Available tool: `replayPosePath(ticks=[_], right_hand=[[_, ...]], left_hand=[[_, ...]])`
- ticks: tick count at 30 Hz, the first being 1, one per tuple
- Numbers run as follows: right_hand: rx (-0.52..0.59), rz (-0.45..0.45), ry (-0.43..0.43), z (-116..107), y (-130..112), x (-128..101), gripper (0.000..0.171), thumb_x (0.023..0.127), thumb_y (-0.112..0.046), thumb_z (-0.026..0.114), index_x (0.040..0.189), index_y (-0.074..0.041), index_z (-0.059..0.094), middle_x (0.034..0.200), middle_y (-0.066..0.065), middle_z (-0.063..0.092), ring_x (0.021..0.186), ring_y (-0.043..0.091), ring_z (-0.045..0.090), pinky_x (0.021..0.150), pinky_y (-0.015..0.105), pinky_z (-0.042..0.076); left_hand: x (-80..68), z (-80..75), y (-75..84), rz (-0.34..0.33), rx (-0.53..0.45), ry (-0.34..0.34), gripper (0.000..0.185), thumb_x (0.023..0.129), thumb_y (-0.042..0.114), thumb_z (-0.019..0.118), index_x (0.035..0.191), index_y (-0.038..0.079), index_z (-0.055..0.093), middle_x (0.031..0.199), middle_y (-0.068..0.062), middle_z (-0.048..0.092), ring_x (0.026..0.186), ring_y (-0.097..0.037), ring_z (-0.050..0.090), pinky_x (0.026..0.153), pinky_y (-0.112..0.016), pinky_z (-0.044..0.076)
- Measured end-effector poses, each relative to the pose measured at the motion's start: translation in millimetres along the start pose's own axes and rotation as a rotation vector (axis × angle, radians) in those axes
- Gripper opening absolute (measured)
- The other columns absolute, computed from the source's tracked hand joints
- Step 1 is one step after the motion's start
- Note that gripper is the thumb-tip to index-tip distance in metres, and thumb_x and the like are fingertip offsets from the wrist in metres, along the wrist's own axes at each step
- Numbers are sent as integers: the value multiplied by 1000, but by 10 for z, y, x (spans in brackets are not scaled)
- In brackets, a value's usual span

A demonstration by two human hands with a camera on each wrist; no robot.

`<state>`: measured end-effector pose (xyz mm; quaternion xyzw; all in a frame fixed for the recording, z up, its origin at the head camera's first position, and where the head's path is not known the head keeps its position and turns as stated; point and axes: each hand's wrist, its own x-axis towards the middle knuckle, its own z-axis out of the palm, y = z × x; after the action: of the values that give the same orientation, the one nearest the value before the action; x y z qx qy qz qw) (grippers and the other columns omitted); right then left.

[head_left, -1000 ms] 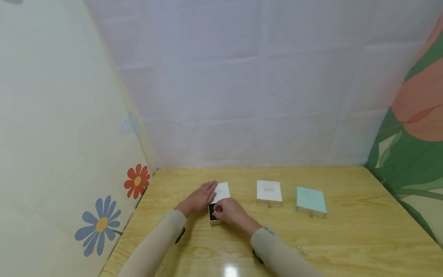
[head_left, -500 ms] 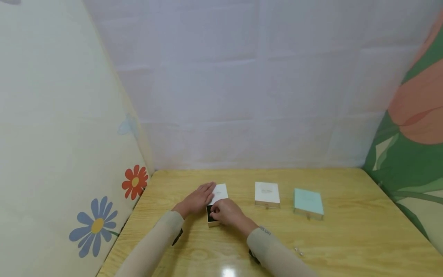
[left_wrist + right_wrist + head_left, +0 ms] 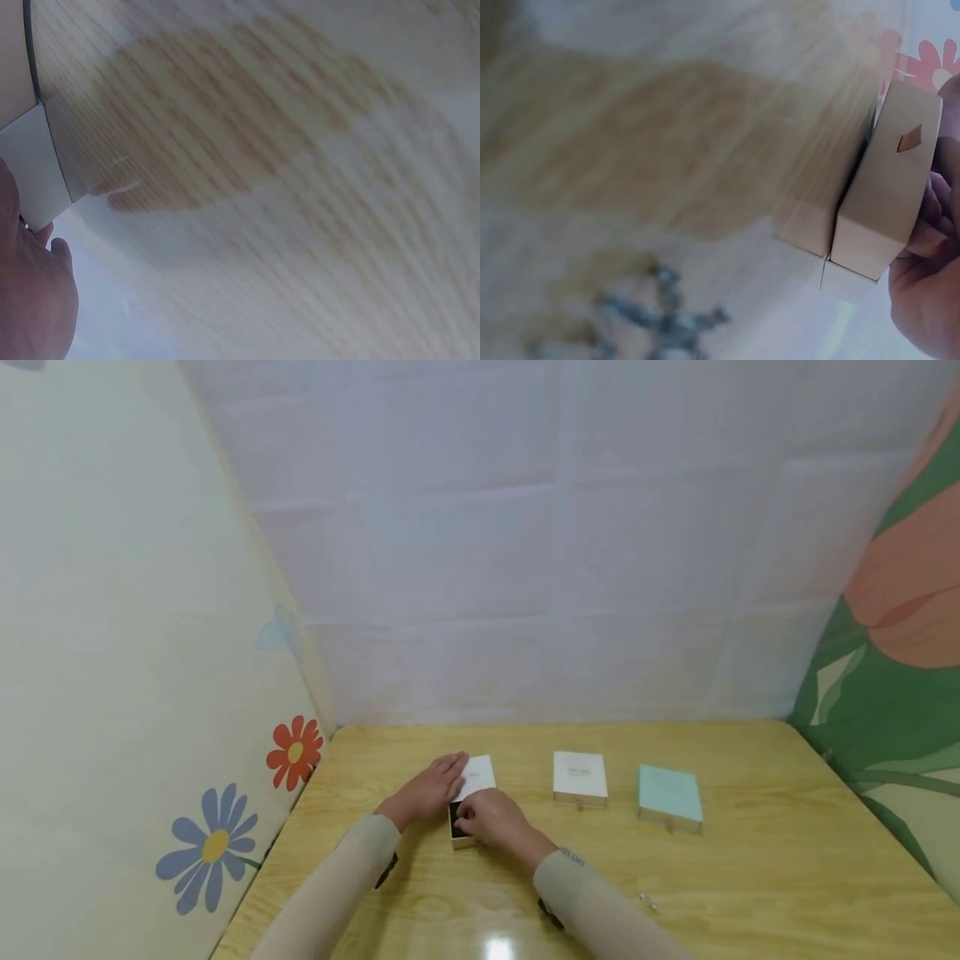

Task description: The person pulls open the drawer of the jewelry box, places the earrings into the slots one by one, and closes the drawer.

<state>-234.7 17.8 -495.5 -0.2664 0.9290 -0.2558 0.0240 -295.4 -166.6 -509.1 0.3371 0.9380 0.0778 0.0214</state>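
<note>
Firmly press the flat left hand [image 3: 429, 789] on the sleeve [image 3: 477, 774]; right hand [image 3: 491, 818], fingers curled, grips the drawer [image 3: 456, 827] near the table's left edge; slide straight.

Beige long sleeves [image 3: 330, 893] — dark wrist straps, bare hands.

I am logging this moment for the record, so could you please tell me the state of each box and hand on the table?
Left box: drawer slid partly out, dark lining showing.
Middle white box: closed, flat on the table.
Mint box: closed, flat, untouched.
Left hand: fingers straight, resting flat on the left box's sleeve.
Right hand: fingers curled at the drawer's open end.
Small metal item: lying loose near the right sleeve.
</note>
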Motion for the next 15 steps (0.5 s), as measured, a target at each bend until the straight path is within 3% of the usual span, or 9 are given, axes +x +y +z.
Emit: replayPosePath(ticks=[8,15], right_hand=[[-22,23,-30,-22,-2,-1,12,93,-24,76,93,-12,81,84,-7,74,72,4,61,68,23,54],[5,8,-17,-8,1,11,12,92,-24,76,94,-13,81,83,-8,73,70,1,60,67,21,53]], left_hand=[[-5,18,10,0,-52,46,57,113,31,25,159,-4,23,163,-23,27,150,-42,27,121,-54,26],[23,69,-53,-18,-9,19,58,113,34,23,161,0,21,166,-18,25,151,-37,26,122,-50,27]])
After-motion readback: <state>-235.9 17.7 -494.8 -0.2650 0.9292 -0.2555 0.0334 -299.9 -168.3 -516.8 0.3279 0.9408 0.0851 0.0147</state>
